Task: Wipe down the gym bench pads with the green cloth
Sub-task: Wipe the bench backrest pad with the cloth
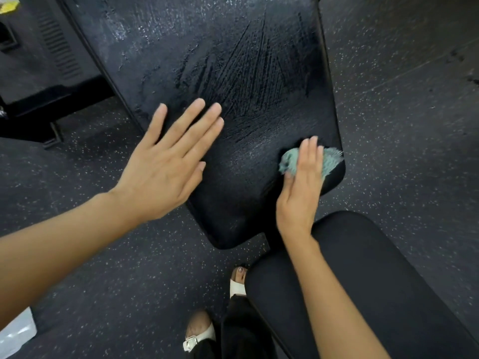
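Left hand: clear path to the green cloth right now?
Probably yes. The left hand is open and empty; only bare bench pad lies between it and the green cloth, though the right hand covers its middle.

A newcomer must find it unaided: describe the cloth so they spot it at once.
Start at the large black padded bench pad streaked with wipe marks. At its near right corner, the right hand presses a small fuzzy teal-green cloth. It is the only coloured, fluffy thing there.
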Demonstrator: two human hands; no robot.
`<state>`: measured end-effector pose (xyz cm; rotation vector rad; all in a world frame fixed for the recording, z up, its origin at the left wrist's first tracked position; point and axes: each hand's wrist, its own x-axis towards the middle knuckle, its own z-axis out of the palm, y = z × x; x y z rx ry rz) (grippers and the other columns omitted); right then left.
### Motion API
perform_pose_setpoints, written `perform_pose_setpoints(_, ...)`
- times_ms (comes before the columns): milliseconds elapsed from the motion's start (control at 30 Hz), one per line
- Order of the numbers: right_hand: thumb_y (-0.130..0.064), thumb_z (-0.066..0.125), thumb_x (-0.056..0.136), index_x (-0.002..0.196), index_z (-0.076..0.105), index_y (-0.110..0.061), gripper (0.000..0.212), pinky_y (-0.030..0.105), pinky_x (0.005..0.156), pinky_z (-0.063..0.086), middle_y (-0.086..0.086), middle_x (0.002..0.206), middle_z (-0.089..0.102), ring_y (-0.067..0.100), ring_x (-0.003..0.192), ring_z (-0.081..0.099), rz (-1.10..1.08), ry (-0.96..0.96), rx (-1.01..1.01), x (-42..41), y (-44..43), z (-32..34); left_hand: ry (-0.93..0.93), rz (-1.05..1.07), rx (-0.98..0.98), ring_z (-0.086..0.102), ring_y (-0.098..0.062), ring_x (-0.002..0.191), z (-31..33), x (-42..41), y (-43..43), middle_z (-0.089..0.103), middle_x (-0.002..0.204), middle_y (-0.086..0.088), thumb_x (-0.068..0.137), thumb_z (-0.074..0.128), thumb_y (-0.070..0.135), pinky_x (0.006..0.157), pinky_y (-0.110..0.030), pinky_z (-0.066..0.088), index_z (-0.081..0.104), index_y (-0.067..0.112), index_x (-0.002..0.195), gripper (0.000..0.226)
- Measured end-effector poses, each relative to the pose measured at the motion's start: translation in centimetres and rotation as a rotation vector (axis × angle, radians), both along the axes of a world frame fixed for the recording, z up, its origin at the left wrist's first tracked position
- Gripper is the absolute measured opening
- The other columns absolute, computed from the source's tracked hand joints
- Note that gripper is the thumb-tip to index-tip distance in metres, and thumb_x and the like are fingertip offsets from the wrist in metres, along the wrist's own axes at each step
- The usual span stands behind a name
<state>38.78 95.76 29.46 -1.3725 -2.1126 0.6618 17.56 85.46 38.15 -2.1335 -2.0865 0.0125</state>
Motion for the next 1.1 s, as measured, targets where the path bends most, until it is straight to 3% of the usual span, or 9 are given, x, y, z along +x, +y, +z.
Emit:
perform_pose_setpoints(200,-0.016,0.032,0.104,0.152,0.02,-0.006,0.051,0.036,0.121,0.009,0.007,0.161,0.016,0.02,0.15,0.005,-0.197,0.088,-0.041,-0.6,1.5,0.2,-0.012,-0.147,-0.034,0.013,-0.026,0.15,-0.6,2.5,1.6,0.015,0.163,-0.008,0.097,0.033,0.024,0.12,-0.051,0.009,0.019,0.006,0.154,0.061)
perform_pose_setpoints(367,-0.023,0.027,0.103,0.153,0.014,-0.013,0.053,0.043,0.12,0.015,-0.001,0.163,0.006,0.018,0.15,0.0,-0.16,0.096,-0.165,-0.7,-7.9,-0.9,-0.002,-0.186,-0.042,0.013,-0.025,0.15,-0.9,3.7,4.0,0.014,0.163,-0.008,0.097,0.032,0.025,0.12,-0.05,0.011,0.019,0.007,0.154,0.061)
perform_pose_setpoints(467,-0.022,0.028,0.102,0.154,0.011,-0.018,0.055,0.034,0.12,0.013,-0.008,0.163,0.002,0.016,0.15,0.001,-0.107,0.061,-0.182,-0.6,-9.5,-1.0,0.025,-0.195,-0.053,0.012,-0.025,0.15,-1.2,3.9,5.1,0.012,0.163,-0.008,0.097,0.029,0.026,0.121,-0.05,0.01,0.018,0.007,0.154,0.061)
perform_pose_setpoints(567,-0.02,0.027,0.102,0.153,0.014,-0.014,0.053,0.03,0.12,0.008,-0.004,0.163,0.005,0.015,0.15,0.001,-0.132,0.045,-0.14,0.1,-5.5,-1.0,0.058,-0.201,-0.075,0.011,-0.026,0.151,-1.6,3.9,5.4,0.012,0.163,-0.009,0.097,0.03,0.027,0.121,-0.049,0.009,0.018,0.007,0.154,0.062)
perform_pose_setpoints(833,-0.021,0.026,0.103,0.153,0.018,-0.011,0.051,0.045,0.12,0.011,0.002,0.162,0.014,0.017,0.15,0.005,-0.247,0.091,-0.078,0.0,6.0,0.5,0.064,-0.185,-0.09,0.009,-0.025,0.151,-1.7,3.8,5.5,0.01,0.164,-0.008,0.098,0.03,0.029,0.121,-0.048,0.007,0.016,0.007,0.155,0.063)
perform_pose_setpoints(933,-0.022,0.026,0.104,0.152,0.02,-0.008,0.05,0.05,0.119,0.014,0.006,0.161,0.017,0.02,0.149,0.01,-0.173,0.121,-0.029,-2.1,8.8,2.2,0.071,-0.182,-0.099,0.01,-0.025,0.151,-1.6,3.9,5.5,0.01,0.163,-0.008,0.097,0.029,0.029,0.121,-0.048,0.008,0.016,0.007,0.155,0.062)
perform_pose_setpoints(1100,-0.018,0.03,0.106,0.152,0.019,-0.008,0.049,0.041,0.121,0.013,0.006,0.161,0.018,0.019,0.149,0.012,0.005,0.13,0.018,-4.4,11.3,4.4,0.078,-0.18,-0.112,0.01,-0.025,0.151,-1.6,3.9,5.5,0.011,0.163,-0.007,0.097,0.03,0.029,0.121,-0.048,0.007,0.016,0.008,0.155,0.063)
